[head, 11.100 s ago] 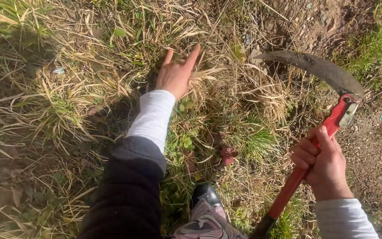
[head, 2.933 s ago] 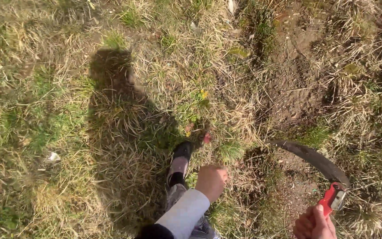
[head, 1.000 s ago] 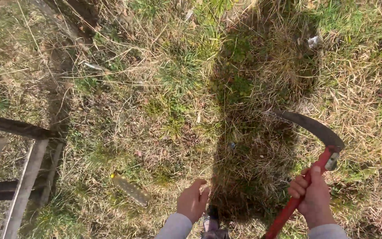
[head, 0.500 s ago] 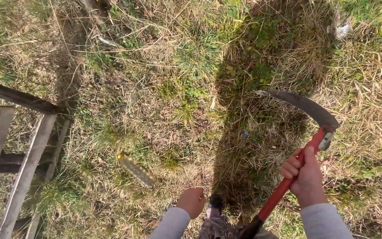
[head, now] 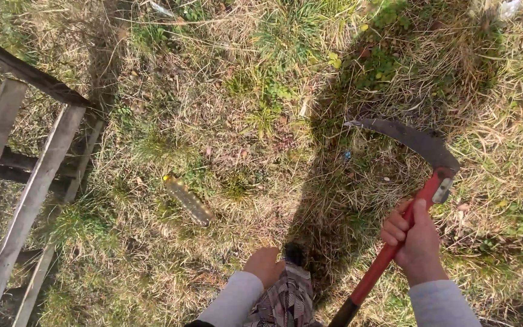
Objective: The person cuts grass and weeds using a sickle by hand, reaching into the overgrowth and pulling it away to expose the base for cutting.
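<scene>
Sickle [head: 416,145] gripped by right hand [head: 413,242], left hand [head: 263,265] curled empty, over dry grass [head: 213,121].

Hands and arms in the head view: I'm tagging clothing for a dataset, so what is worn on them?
Both hands are bare, with no gloves, rings or watch in sight. The left hand comes out of a light grey long sleeve with a dark edge at the frame bottom. The right hand has a matching light grey sleeve, snug at the wrist.

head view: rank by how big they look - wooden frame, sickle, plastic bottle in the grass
1. wooden frame, largest, though cut off by the picture edge
2. sickle, gripped by the right hand
3. plastic bottle, smallest
</scene>
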